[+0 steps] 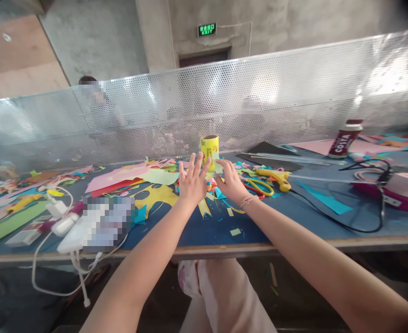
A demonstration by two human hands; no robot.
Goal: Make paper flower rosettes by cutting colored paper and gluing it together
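1. Tube (208,144), yellow and printed, upright on the blue table (190,237), close to the far edge, just beyond both hands.
2. Left hand (193,184) at the tube's near left, back uppermost, fingers spread, fingertips overlapping the lower wall in view; contact with the tube impossible to tell.
3. Right hand (232,182) at the near right, fingers slightly bent, thumb apart from them; pale green slip (217,165) by the fingertips, pinched or merely near, impossible to tell.
4. Small paper scraps, many colours, around and beneath both hands.
5. Just right of the right hand, scissors (265,188) with red and yellow handles; next to them, yellow glue gun (275,178), black cord trailing right.
6. Left of the left hand, yellow cut-out sheet (155,196) full of holes; beyond it, pink sheet (119,176).
7. Nearer the left front edge, white block (77,231) with white cables, some hanging below the tabletop.
8. Well to the right, dark red bottle (344,141); between bottle and tube, clear sticks (294,158) over black sheet (268,150).
9. Behind everything, perforated panel (176,99); past it, green exit sign (207,30).
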